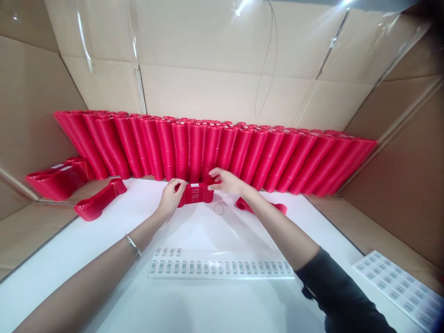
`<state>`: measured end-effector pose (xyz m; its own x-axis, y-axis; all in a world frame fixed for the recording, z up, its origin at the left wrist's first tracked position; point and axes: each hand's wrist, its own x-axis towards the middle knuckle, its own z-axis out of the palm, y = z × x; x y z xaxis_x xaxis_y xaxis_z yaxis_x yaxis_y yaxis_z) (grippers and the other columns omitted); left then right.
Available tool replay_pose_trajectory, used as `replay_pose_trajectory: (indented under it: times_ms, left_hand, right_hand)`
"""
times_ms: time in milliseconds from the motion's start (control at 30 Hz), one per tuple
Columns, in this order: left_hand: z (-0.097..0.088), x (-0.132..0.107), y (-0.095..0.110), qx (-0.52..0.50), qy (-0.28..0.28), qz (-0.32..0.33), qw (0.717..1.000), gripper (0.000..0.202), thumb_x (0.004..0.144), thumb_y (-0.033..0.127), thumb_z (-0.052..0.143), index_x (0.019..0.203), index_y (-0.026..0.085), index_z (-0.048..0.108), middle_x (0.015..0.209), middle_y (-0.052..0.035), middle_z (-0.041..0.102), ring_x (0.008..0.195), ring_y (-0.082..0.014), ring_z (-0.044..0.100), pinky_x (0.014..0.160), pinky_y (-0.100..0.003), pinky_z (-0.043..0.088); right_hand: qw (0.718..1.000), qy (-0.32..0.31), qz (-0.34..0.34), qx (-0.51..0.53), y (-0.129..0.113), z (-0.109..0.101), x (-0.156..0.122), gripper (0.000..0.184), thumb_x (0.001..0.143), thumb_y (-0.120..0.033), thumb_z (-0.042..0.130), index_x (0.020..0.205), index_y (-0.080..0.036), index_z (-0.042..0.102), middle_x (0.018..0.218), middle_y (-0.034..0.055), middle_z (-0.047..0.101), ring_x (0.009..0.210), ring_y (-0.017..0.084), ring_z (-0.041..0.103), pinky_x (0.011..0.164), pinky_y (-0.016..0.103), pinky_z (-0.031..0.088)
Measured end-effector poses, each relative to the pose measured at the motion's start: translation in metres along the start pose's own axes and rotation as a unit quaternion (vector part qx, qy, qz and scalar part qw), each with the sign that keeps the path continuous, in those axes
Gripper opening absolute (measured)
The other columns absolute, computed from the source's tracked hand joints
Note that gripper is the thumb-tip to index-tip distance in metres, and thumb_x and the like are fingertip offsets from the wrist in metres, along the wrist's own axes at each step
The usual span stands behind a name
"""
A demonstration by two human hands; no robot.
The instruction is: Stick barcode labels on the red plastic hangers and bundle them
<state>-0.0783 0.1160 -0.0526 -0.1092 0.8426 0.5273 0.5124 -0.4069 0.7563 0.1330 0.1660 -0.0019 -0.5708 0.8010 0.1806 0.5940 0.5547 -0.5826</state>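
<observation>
A small stack of red plastic pieces (196, 194) with rounded ends stands on the white table, a white barcode sticker on its top edge. My left hand (170, 196) is closed on its left end, thumb and fingers pinching it. At the stack's right end is my right hand (225, 181), its thumb and fingers apart; whether a fingertip touches the stack I cannot tell. A thin rubber band (218, 210) lies just in front. Partly hidden behind my right forearm is another red piece (279, 208). Nearer to me lies a sheet of barcode stickers (222, 267), its upper rows mostly bare.
Tall stacks of red pieces (211, 148) form a row along the cardboard back wall (208, 92). More red stacks lie at left, one on the table (100, 199), another by the side wall (57, 180). A second sticker sheet (402, 286) lies at the right edge.
</observation>
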Motion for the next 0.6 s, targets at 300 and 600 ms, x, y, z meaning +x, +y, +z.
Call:
replay_pose_trajectory:
  times_ms: [300, 600]
  left_hand:
    - [0.006, -0.003, -0.015, -0.164, 0.010, -0.103, 0.981, 0.023, 0.074, 0.040, 0.055, 0.082, 0.018, 0.054, 0.065, 0.0021, 0.059, 0.055, -0.0130, 0.056, 0.049, -0.022, 0.042]
    - [-0.014, 0.008, -0.014, -0.197, -0.019, -0.112, 0.974, 0.015, 0.067, 0.029, 0.060, 0.070, 0.016, 0.054, 0.057, 0.0046, 0.054, 0.049, -0.0086, 0.049, 0.047, -0.018, 0.037]
  right_hand:
    - [0.993, -0.063, 0.077, -0.060, 0.007, 0.039, -0.059, 0.019, 0.086, -0.031, 0.052, 0.090, -0.014, 0.060, 0.093, 0.0042, 0.061, 0.083, 0.015, 0.058, 0.075, 0.035, 0.048]
    - [0.958, 0.087, 0.134, 0.239, 0.013, 0.049, -0.053, 0.014, 0.080, -0.025, 0.055, 0.072, -0.014, 0.054, 0.064, -0.0006, 0.059, 0.056, 0.010, 0.055, 0.053, 0.024, 0.047]
